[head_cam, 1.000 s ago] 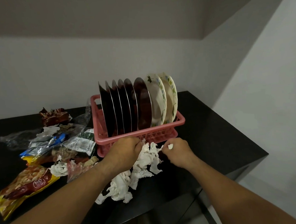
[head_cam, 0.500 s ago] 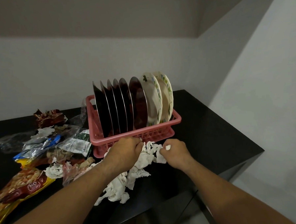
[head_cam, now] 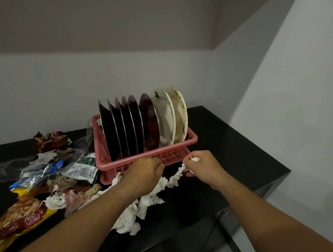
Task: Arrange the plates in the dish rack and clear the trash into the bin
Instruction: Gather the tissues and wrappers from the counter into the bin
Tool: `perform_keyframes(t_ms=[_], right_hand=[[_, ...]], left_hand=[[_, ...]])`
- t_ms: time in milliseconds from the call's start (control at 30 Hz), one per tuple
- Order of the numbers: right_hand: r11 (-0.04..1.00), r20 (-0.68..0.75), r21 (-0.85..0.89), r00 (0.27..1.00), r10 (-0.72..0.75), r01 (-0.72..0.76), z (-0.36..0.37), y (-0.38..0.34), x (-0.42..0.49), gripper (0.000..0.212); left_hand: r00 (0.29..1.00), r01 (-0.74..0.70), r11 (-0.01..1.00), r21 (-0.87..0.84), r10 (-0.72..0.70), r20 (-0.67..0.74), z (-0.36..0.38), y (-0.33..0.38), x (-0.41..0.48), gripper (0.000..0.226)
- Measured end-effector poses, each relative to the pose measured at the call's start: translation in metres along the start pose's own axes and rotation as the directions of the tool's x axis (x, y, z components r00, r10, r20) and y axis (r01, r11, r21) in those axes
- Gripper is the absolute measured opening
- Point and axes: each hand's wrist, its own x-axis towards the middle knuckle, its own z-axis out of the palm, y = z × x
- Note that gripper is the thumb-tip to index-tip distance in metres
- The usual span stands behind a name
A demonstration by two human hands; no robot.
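Note:
A pink dish rack (head_cam: 175, 156) stands on the black counter (head_cam: 230, 141) with several dark steel plates (head_cam: 129, 127) and two white patterned plates (head_cam: 166, 118) upright in it. Crumpled white tissue paper (head_cam: 144, 204) lies in front of the rack. My left hand (head_cam: 145, 175) is curled on one end of the tissue near the rack's front wall. My right hand (head_cam: 204, 167) pinches the other end, a small white wad showing between its fingers. No bin is in view.
A heap of trash lies left of the rack: a yellow snack bag (head_cam: 18, 220), a blue and silver wrapper (head_cam: 38, 171), a white and green packet (head_cam: 83, 168), a brown wrapper (head_cam: 50, 139), clear plastic. The counter's edge runs down the right, walls behind.
My right hand has drawn away to the right with its end of the tissue, stretching the strip between both hands. The left hand stays by the rack.

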Motion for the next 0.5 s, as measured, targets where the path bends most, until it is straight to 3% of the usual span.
perform_keyframes(t_ms=[67,167,233,300,400,500], right_hand=[[0.998,0.025,0.068,1.0,-0.013,0.012,-0.006,-0.004,-0.002,0.013],[0.986,0.067,0.163,0.997,-0.046,0.034,-0.014,-0.01,-0.005,0.007],[0.974,0.081,0.223,0.995,-0.066,0.047,-0.019,-0.013,-0.007,0.009],[0.959,0.09,0.28,0.993,-0.08,0.051,-0.024,-0.014,-0.008,0.021],[0.965,0.068,0.262,0.997,-0.043,0.023,-0.029,-0.012,-0.01,0.03],[0.973,0.038,0.218,0.997,0.063,-0.07,-0.03,0.001,-0.01,0.04]], left_hand=[[0.998,0.017,0.999,0.034,-0.019,0.056,0.005,0.004,0.002,0.023],[0.987,-0.009,1.0,0.02,0.006,0.159,0.015,0.007,0.004,0.044],[0.98,-0.017,0.999,-0.031,0.023,0.199,0.022,0.013,0.006,0.037],[0.982,-0.016,0.998,-0.068,0.029,0.188,0.027,0.02,0.01,0.012],[0.993,-0.006,0.985,-0.174,0.026,0.113,0.025,0.03,0.016,0.028],[0.996,-0.015,0.941,-0.337,0.042,0.073,0.011,0.039,0.019,0.02]])
